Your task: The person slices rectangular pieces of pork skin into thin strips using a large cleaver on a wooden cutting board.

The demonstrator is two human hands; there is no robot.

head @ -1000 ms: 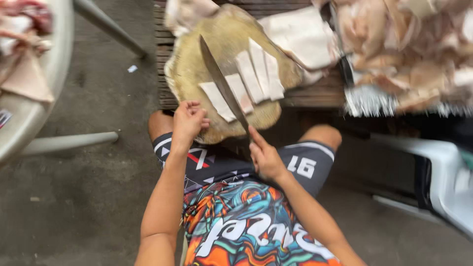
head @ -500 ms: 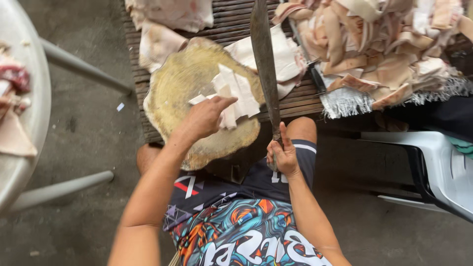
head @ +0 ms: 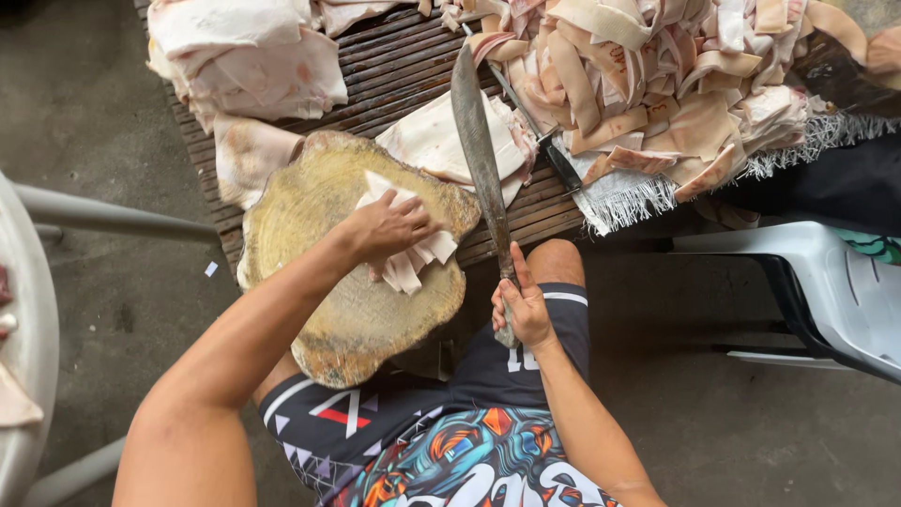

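While the left hand [head: 389,227] is gathering cut strips [head: 413,255] on the chopping block [head: 347,310], fingers curled over them, the right hand [head: 522,308] is gripping a long knife [head: 479,150] beside the block.

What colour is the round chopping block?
Yellowish tan, darker brown at the rim; chopping block, head view.

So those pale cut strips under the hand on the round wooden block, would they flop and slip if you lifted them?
Probably floppy: the pale cut strips bend and fan out under the left hand, which gathers several at once, and similar pieces in the heap curl and drape. Their sheen suggests they may be greasy and slippery. On the round wooden block they would likely slide, not roll.
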